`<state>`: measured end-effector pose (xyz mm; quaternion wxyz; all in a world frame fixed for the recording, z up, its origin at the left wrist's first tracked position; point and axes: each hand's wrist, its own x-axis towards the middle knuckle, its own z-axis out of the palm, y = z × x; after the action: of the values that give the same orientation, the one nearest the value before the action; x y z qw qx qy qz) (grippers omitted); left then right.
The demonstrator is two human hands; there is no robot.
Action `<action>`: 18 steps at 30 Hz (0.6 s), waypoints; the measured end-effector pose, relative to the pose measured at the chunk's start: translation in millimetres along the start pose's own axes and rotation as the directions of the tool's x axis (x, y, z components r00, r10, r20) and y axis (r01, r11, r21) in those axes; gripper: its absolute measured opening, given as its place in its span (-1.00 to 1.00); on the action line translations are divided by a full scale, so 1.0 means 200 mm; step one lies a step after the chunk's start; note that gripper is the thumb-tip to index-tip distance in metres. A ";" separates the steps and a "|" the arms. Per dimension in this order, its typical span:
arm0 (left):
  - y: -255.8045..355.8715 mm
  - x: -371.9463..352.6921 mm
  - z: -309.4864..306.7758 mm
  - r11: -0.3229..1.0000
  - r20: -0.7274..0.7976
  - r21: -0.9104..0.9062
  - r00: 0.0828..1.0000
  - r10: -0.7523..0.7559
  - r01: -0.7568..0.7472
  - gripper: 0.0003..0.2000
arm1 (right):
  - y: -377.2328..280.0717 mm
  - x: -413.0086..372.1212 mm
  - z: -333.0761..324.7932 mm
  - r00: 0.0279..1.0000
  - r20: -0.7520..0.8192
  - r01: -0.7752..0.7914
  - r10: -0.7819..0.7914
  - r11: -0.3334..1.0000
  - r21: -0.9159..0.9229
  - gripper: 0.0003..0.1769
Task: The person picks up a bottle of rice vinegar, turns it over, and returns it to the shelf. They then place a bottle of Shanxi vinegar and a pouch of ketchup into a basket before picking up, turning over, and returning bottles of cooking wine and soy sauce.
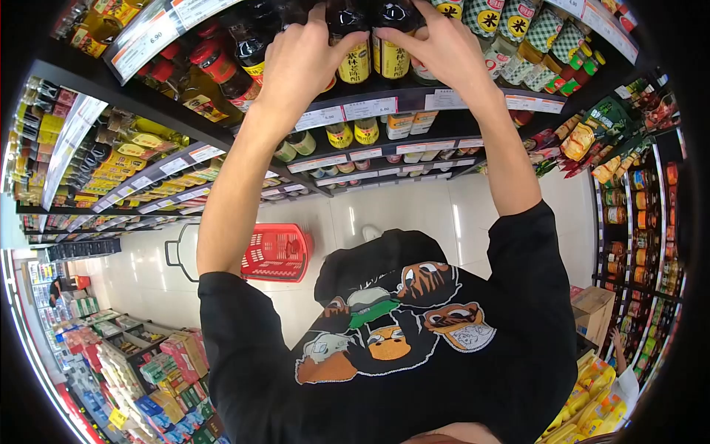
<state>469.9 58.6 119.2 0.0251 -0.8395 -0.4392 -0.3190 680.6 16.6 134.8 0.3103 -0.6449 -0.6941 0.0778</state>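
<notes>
Two dark vinegar bottles with yellow labels stand side by side at the front of a shelf, near the top of the head view. Around the left vinegar bottle [353, 63] closes my left hand [299, 63], its thumb across the front. My right hand [442, 55] grips the right vinegar bottle [392, 59] the same way, thumb on the label's upper part. The bottle tops are cut off by the frame edge. Both bottles are upright on the shelf, with a narrow gap between them.
Red-capped bottles [212, 61] stand left of my hands, green-checked bottles [515, 22] to the right. Price tags [370, 107] line the shelf edge. On the floor sits a red shopping basket [296, 254]. Snack bags [595, 129] hang at right; another person's arm [620, 351] reaches there.
</notes>
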 end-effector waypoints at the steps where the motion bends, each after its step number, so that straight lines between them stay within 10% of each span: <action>1: 0.00 0.00 -0.01 1.000 0.021 -0.003 1.000 -0.020 0.020 -0.26 | 0.00 0.00 0.00 1.000 0.002 -0.005 0.005 1.000 0.000 -0.15; 18: 0.06 0.01 -0.09 0.996 0.076 -0.029 0.994 -0.082 0.085 -0.33 | 0.01 -0.01 0.00 0.993 0.121 -0.052 0.017 0.954 0.295 -0.16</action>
<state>470.3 46.8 137.6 -0.0182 -0.8320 -0.4693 -0.2953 681.2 14.7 132.6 0.3612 -0.5971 -0.6802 0.2243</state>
